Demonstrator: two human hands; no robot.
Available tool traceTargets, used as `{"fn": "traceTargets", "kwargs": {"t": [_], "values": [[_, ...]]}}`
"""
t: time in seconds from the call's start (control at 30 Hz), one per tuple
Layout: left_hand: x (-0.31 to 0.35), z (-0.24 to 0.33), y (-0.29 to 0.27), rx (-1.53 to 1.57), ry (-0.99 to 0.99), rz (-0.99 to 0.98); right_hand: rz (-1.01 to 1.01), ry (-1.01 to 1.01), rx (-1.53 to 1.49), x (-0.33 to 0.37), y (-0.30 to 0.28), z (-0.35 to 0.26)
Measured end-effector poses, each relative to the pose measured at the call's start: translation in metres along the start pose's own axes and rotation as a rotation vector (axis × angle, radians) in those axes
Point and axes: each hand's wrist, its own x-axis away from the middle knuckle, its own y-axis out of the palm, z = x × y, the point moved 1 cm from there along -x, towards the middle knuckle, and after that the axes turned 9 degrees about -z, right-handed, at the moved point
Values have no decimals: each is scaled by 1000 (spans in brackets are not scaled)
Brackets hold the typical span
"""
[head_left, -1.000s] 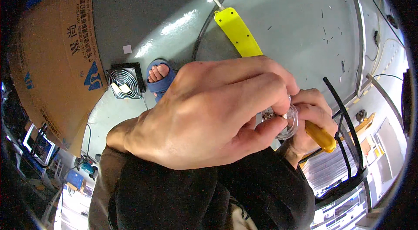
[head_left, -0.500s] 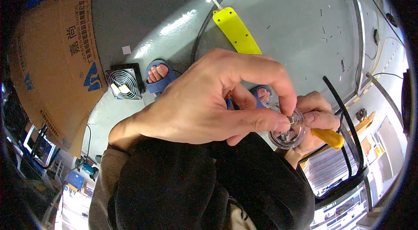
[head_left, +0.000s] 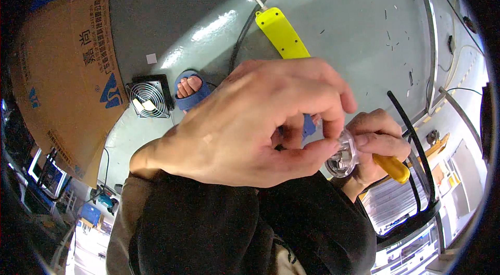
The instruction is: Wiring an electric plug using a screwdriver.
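Observation:
A clear round plastic housing [head_left: 341, 163] with small metal parts inside is held in front of me, tilted. My right hand [head_left: 380, 142] grips it between thumb and fingers. A yellow handle [head_left: 391, 168] sticks out of the same hand; the rest of that tool is hidden. My left hand [head_left: 260, 124] reaches across from the left, its thumb and a fingertip pinched together at the housing's near edge. Whatever lies between those fingertips is too small or covered to make out. The other left fingers are curled.
A yellow-green power strip [head_left: 281, 30] with a pale cord lies on the floor beyond my hands. To the left are a square fan [head_left: 148, 99] and a large cardboard box [head_left: 67, 77]. A black metal frame [head_left: 411, 134] stands at the right. Blue slippers [head_left: 190, 90] are on my feet.
My left hand has shifted slightly and its fingers have curled more. The housing has tilted. A blue wire with a bare copper end, seen earlier by the left palm, is now hidden.

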Motion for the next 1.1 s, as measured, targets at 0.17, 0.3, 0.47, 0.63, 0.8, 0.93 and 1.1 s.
{"fn": "traceTargets", "kwargs": {"t": [0.17,0.3,0.47,0.63,0.8,0.93,1.1], "values": [[1,-5,3,71,-34,-61,101,6,-108,7,8,7],[1,-10,10,509,-188,7,169,41,-109,10,12,13],[-3,-7,5,796,-339,28,94,-11,-114,7,10,17],[-5,-9,0,737,-478,-205,181,-57,-216,8,17,17],[-3,-6,3,757,-541,-204,105,-108,-34,2,13,13],[-2,-7,2,751,-515,-204,22,-154,13,-2,8,17],[-2,-5,-3,724,-539,-246,85,-128,91,1,11,20]]}}
